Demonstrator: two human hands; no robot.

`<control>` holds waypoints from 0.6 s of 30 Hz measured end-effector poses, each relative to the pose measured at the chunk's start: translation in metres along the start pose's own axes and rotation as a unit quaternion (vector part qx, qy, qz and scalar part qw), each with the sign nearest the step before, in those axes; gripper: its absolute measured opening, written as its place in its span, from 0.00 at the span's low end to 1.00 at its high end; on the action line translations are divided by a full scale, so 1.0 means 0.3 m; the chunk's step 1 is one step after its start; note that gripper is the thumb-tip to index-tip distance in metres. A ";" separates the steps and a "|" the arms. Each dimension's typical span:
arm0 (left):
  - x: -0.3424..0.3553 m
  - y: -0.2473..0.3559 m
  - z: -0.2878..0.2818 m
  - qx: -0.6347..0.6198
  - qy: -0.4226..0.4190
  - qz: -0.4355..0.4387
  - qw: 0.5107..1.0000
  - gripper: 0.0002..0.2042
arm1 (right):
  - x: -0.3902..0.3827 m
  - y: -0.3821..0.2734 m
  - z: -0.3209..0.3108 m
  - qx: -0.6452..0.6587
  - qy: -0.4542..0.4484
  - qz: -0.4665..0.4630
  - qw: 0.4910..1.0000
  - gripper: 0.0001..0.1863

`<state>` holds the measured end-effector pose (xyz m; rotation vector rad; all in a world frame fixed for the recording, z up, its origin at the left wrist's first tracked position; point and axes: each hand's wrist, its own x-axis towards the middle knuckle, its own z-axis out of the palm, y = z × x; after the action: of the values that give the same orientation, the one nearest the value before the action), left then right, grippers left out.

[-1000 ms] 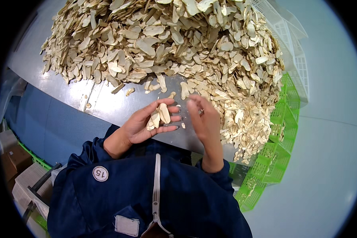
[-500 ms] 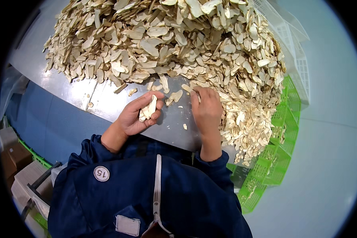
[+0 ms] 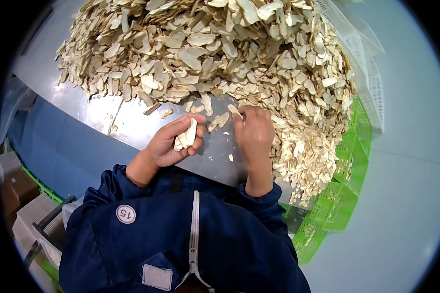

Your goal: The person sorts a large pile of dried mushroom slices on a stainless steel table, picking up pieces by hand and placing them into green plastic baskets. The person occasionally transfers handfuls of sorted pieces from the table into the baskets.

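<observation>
Several pale, flat dried slices (image 3: 187, 136) rest in my left hand (image 3: 168, 141), palm turned up and fingers curled round them. To its right, my right hand (image 3: 255, 132) is palm down at the edge of the heap, with thumb and fingers closed together. A single dried slice (image 3: 234, 112) sticks out at its fingertips, pinched there. Between the hands, a few loose slices (image 3: 218, 121) and small crumbs (image 3: 231, 157) lie on the metal table. The big heap of dried slices (image 3: 190, 58), perhaps cut root or mushroom, spreads beyond both hands.
The metal tabletop (image 3: 132, 124) has its near edge against my body. Smaller pieces (image 3: 303, 166) are piled at the right. Green plastic baskets (image 3: 344, 195) stand beyond the right edge, with a white perforated crate (image 3: 371, 83) behind. Boxes (image 3: 22, 188) are at the lower left.
My right fingertips have closed on a slice at the heap's edge, which now shows between them. My left hand keeps its slices, nearly still. The whole view has shifted slightly.
</observation>
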<state>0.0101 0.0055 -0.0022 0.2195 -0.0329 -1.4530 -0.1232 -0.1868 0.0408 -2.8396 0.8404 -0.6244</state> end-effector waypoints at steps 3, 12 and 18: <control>-0.007 -0.001 -0.036 -0.001 -0.024 0.007 1.000 0.18 | -0.003 -0.002 -0.018 0.041 -0.073 0.067 0.994 0.11; 0.006 -0.012 0.054 0.037 0.039 0.023 0.998 0.22 | 0.002 -0.073 -0.086 0.278 -0.097 0.003 0.956 0.11; -0.009 -0.008 -0.009 0.019 -0.006 0.019 1.000 0.18 | -0.077 -0.010 -0.043 0.094 -0.054 -0.081 0.991 0.15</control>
<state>0.0077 0.0084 -0.0050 0.2403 -0.0746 -1.4174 -0.1447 -0.1718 0.0450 -2.7579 0.5088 -0.5297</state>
